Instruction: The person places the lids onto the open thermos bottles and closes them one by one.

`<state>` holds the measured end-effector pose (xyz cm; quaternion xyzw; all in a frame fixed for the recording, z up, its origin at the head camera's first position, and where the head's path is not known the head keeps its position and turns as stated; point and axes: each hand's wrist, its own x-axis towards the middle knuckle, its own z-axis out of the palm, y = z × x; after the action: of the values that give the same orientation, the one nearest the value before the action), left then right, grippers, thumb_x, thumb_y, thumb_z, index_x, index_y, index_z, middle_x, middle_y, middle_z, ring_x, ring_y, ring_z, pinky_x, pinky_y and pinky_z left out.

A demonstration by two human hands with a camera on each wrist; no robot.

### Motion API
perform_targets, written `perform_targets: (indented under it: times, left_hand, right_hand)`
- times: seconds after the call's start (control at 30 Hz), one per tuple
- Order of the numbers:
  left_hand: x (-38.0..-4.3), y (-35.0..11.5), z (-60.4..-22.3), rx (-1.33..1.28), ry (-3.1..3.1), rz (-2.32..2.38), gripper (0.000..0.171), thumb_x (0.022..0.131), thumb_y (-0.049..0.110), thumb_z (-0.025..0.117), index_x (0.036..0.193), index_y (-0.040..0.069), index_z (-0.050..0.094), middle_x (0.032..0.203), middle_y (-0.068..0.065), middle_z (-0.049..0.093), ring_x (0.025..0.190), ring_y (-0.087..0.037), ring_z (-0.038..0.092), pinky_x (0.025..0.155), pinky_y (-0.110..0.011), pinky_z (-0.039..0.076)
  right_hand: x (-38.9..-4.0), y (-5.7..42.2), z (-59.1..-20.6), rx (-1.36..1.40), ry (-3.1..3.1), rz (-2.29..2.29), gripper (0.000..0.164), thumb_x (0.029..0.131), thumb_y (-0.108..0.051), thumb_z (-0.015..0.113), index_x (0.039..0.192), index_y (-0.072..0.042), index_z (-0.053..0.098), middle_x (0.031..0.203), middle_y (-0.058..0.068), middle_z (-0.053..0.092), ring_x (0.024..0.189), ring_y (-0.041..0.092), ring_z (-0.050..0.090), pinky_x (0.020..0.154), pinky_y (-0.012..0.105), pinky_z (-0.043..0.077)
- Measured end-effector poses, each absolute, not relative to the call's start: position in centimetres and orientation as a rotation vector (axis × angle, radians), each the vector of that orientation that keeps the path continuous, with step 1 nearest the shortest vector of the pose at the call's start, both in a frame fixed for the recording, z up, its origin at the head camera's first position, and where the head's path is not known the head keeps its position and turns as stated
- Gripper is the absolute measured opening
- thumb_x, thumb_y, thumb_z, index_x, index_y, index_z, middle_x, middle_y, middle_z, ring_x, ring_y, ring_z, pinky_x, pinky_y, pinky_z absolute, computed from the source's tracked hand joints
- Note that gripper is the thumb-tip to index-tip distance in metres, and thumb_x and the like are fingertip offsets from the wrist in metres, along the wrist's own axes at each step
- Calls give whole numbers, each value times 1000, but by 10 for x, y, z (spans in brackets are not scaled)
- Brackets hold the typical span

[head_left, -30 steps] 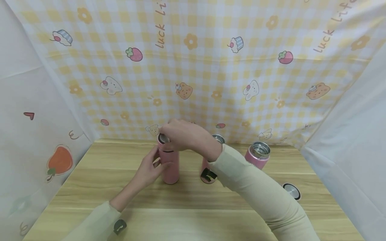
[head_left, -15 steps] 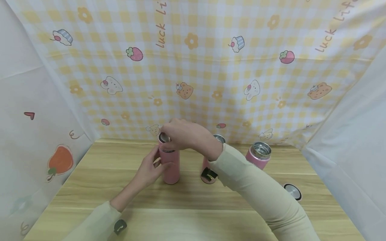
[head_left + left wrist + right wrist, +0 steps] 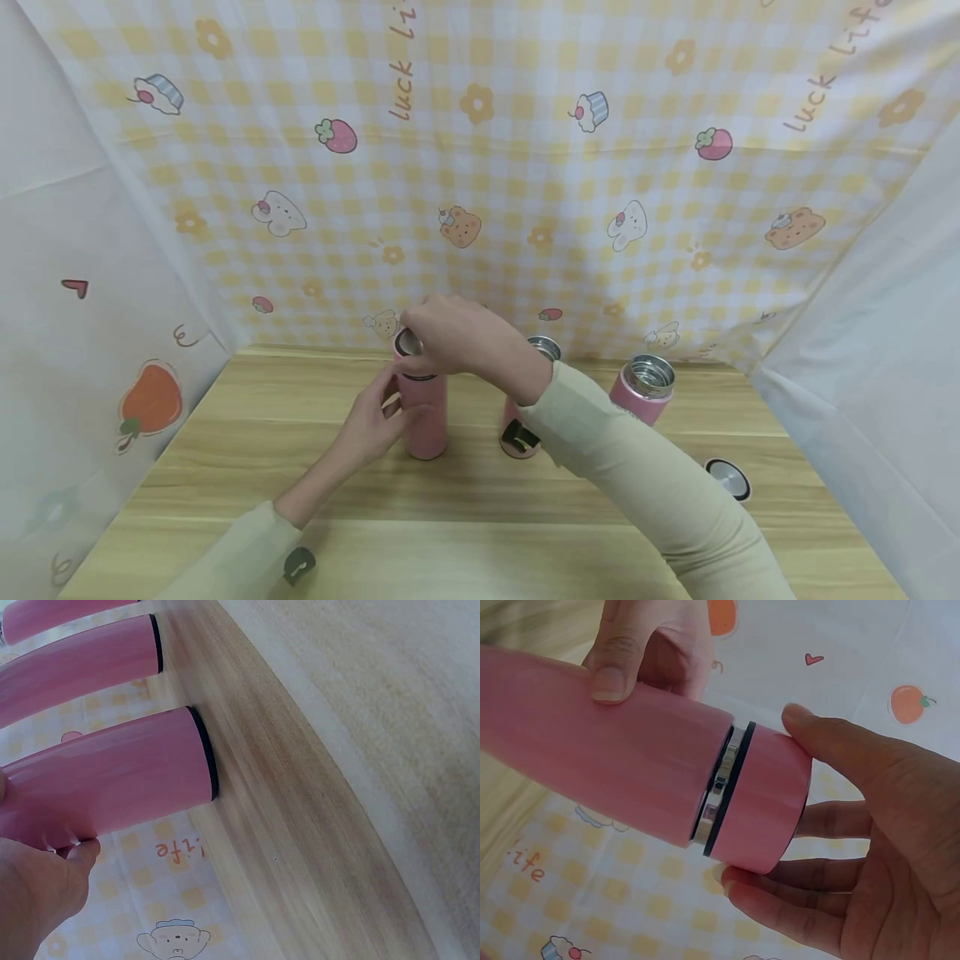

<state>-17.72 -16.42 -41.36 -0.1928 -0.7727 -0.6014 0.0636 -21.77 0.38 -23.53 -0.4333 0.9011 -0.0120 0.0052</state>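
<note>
Smooth pink coats, bright metal, matt cloth and pale wood grain.
The bottle (image 3: pixel 607 750) and its cap (image 3: pixel 763 799) have a smooth pink coat with a soft sheen; the neck (image 3: pixel 720 784) is shiny, mirror-like metal, the ring (image 3: pixel 730 790) dark and plastic- or rubber-looking. The loose cap (image 3: pixel 727 479) shows silvery metal. The desk (image 3: pixel 480 500) looks smooth and wooden, the backdrop (image 3: pixel 525 183) printed matt cloth, the sleeve (image 3: pixel 652 475) creased matt cloth.

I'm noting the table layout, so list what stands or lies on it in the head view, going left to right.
Held bottle, gripped by the left hand → middle bottle, open → right bottle, open → loose lid.
</note>
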Motion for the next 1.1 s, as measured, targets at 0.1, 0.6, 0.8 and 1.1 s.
perform_targets:
  times: [0.1,0.6,0.8,1.1]
  left_hand:
    - [-177,-164,-414,-577,-2337,-1821,62,93,8,75,148,13,45,145,-9,49,133,-31,48,106,-33,45]
    - [-177,-164,-413,-590,-2317,-1829,72,93,7,76,153,8,37,147,-11,47,133,-31,48,107,-37,45]
    - [-177,-164,-413,-583,-2325,-1824,71,94,11,76,153,9,37,144,-11,50,131,-30,49,108,-42,45]
    - [-177,-164,-414,-585,-2321,-1837,69,94,11,76,152,10,38,143,-10,51,130,-28,50,107,-39,46]
  right_hand:
    - [-219,5,-238,-1326,2831,-52,40,92,-53,73,98,-14,64,82,-2,55,65,11,50,49,22,40]
    - [-233,18,-234,-1704,2410,-226,50,97,-12,71,144,-8,56,141,9,54,125,18,50,99,23,44]
    - [-235,21,-233,-1695,2370,-236,48,96,0,69,142,-7,59,140,9,56,121,17,54,95,21,47]
    - [-229,18,-231,-1625,2415,-157,50,97,-3,69,144,-12,57,141,5,57,125,16,52,94,21,47]
